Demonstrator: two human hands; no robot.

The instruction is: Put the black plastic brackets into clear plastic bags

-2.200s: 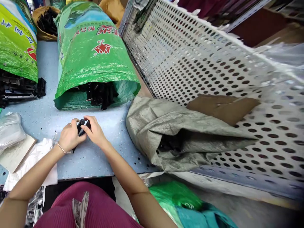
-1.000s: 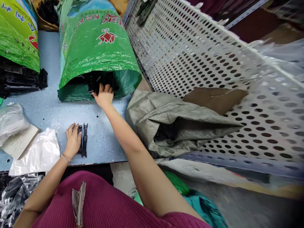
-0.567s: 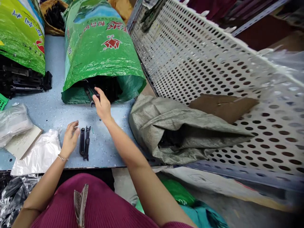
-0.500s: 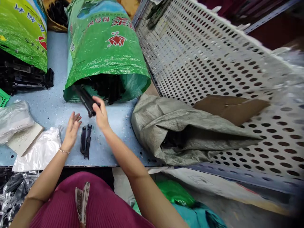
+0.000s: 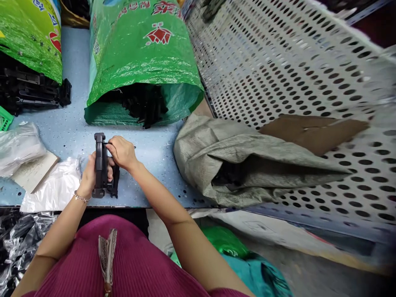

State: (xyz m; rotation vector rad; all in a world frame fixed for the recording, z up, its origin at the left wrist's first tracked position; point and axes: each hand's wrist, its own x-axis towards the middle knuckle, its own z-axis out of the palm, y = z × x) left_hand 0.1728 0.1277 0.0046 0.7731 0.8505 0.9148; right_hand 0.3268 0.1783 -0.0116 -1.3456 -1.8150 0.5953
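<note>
My left hand (image 5: 89,175) is wrapped round a long black plastic part (image 5: 99,169), held upright over the blue table near its front edge. Its fingertips show on the part's right side. My right hand (image 5: 123,152) is closed, with thumb and fingertips at the upper right side of this part. Whether it also grips a smaller piece there is hidden. Another slim black part (image 5: 115,181) lies on the table just behind and right of the held one, partly covered. Beyond my hands, a green woven bag (image 5: 142,66) gapes toward me with black parts (image 5: 148,105) inside.
On the left, black parts (image 5: 31,90) spill from a yellow-green bag (image 5: 31,41). Clear plastic bags (image 5: 55,181) and a pale flat block (image 5: 35,171) lie below them. A grey sack (image 5: 198,156) sits at right against a perforated metal panel (image 5: 278,62).
My right hand has brought the black part from the green bag's mouth back toward me. My left hand has closed round it. The view has shifted slightly.
</note>
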